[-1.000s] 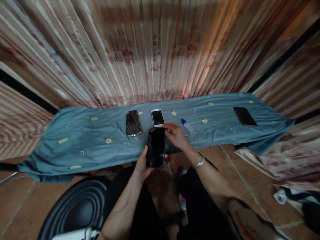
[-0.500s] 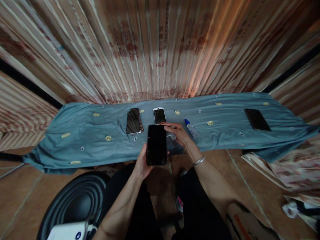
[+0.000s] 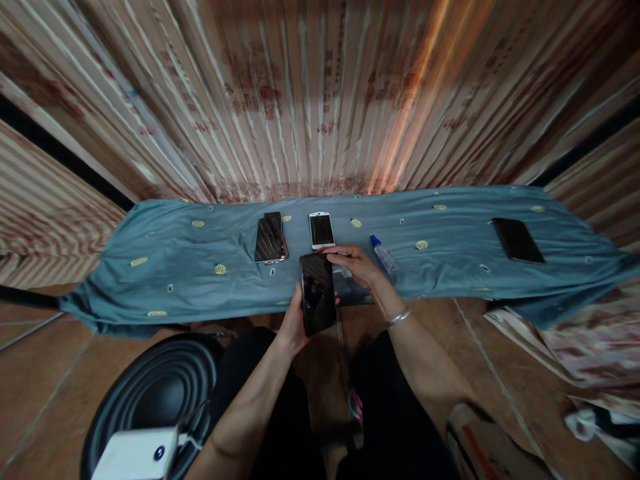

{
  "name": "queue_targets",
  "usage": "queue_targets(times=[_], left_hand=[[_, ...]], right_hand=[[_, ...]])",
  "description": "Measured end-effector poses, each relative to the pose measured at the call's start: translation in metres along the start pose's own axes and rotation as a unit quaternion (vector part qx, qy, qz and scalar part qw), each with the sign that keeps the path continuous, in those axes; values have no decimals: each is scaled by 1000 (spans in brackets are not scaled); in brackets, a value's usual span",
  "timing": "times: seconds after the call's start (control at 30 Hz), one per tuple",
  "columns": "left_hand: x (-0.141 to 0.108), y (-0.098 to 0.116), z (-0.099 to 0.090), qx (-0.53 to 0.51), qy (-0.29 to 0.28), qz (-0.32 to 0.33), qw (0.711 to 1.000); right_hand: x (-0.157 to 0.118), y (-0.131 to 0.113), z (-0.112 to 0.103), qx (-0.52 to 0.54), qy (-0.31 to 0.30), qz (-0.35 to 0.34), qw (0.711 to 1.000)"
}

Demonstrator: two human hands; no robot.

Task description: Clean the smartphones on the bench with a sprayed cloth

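Observation:
My left hand is wrapped round the lower left side of a black smartphone, its dark screen facing up with reflections on it. At the phone's top right corner, the fingers of my right hand pinch the edge. A clear object shows partly beneath my right hand; its kind is hidden. Just behind the held phone, a white smartphone lies on the blue cloth. Right of my right hand lies a clear squeeze bottle with a blue cap.
Left of the white phone, dark smartphones lie stacked. A black tablet-like device is at the cloth's right end. A pleated curtain hangs behind. Below left, a white box-shaped device with a cable sits on a black ribbed round stool.
The held smartphone has turned and tilted slightly, and reflections now show on its screen. My left hand has shifted a little to the right with it. My right hand stays at the phone's top corner.

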State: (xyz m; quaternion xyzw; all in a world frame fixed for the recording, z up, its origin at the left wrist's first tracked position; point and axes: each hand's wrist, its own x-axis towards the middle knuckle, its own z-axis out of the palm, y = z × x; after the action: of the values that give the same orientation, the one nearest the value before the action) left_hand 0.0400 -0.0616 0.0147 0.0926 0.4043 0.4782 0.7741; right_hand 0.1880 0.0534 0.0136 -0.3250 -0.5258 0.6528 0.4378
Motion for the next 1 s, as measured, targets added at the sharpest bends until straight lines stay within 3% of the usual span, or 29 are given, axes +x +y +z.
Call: queue_targets(times=[0.2, 0.4, 0.5, 0.7, 0.9, 1.0], left_hand=[[0, -4, -7, 8, 9, -1, 1000], [-5, 2, -18, 16, -7, -23, 1000], [-7, 6, -18, 20, -10, -14, 1000], [-8, 11, -13, 17, 5, 28, 999], [-5, 7, -8, 8, 27, 2, 1000], [-1, 4, -9, 20, 42, 41, 998]], right_hand=[[3, 0, -5, -64, -51, 36, 996], [5, -1, 7, -4, -92, 104, 990], [4, 3, 17, 28, -72, 127, 989], [-2, 5, 35, 36, -23, 104, 994], [-4, 6, 38, 51, 13, 89, 995], [-3, 9, 36, 39, 29, 77, 996]])
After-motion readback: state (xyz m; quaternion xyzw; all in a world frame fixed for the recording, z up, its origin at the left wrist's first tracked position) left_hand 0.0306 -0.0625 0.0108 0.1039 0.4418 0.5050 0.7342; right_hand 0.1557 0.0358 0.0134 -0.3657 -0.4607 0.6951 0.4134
